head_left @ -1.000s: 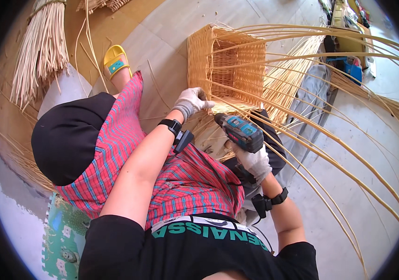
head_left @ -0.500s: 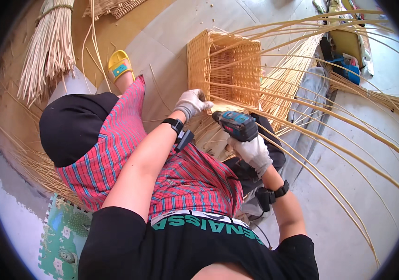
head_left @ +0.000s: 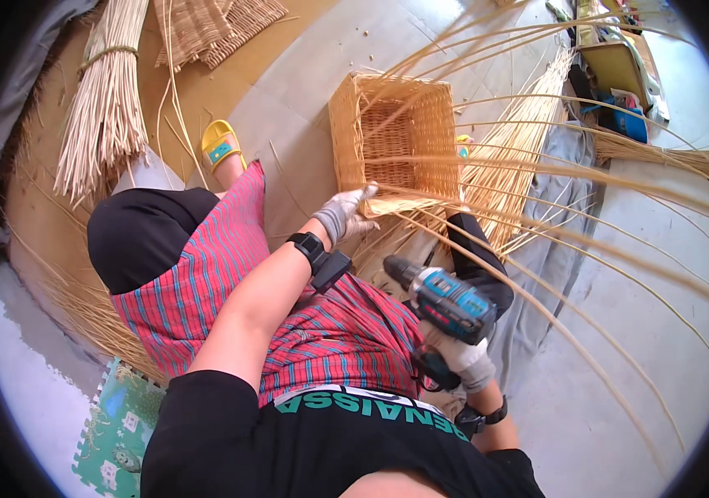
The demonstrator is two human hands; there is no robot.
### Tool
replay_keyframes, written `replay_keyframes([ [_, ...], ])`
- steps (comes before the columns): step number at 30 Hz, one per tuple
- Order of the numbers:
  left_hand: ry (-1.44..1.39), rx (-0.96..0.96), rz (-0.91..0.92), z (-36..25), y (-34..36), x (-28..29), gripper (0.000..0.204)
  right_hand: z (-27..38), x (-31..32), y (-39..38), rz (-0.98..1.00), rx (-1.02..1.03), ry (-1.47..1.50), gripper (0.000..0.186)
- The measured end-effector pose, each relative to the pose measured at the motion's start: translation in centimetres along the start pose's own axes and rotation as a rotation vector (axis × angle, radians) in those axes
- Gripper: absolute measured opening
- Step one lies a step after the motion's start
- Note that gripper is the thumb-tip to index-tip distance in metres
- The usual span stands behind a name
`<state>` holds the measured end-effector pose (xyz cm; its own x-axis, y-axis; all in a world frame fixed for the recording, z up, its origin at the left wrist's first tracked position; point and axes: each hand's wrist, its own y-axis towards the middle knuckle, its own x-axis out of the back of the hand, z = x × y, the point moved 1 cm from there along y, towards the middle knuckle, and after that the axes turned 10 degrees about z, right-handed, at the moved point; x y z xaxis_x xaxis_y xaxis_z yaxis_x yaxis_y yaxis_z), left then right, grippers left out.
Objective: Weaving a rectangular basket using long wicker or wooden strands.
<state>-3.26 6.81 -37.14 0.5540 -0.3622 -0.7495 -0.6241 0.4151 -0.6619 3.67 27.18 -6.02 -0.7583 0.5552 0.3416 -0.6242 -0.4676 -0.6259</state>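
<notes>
A wicker basket [head_left: 351,141] lies with its mouth toward me, long unwoven canes fanning out from its rim to the right. My left hand [head_left: 346,214], in a pale work glove, grips the basket's near left corner, fingers on the rim and thumb underneath. To the right and nearer my body, my gloved right hand [head_left: 458,353] is closed round the handle of a blue and black cordless drill [head_left: 450,303]. The drill's chuck points up and left toward the basket, apart from it. Whether a bit sits in the chuck is too blurred to tell.
A tied bundle of canes [head_left: 109,108] stands at the far left, near flat woven pieces [head_left: 221,33]. More loose canes [head_left: 508,158] lie right of the basket. A blue container [head_left: 626,124] is at the far right, a patterned foam mat [head_left: 118,432] at the near left.
My right hand has drawn the drill back from the basket corner toward my body. The basket has tipped slightly, and my left hand has shifted its hold at the corner.
</notes>
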Motion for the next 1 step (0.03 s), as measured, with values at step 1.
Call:
replay_keyframes([
  [1, -0.006, -0.048, 0.018, -1.30, 0.38, 0.18, 0.058, 0.03, 0.18, 0.29, 0.042, 0.081, -0.007, 0.037],
])
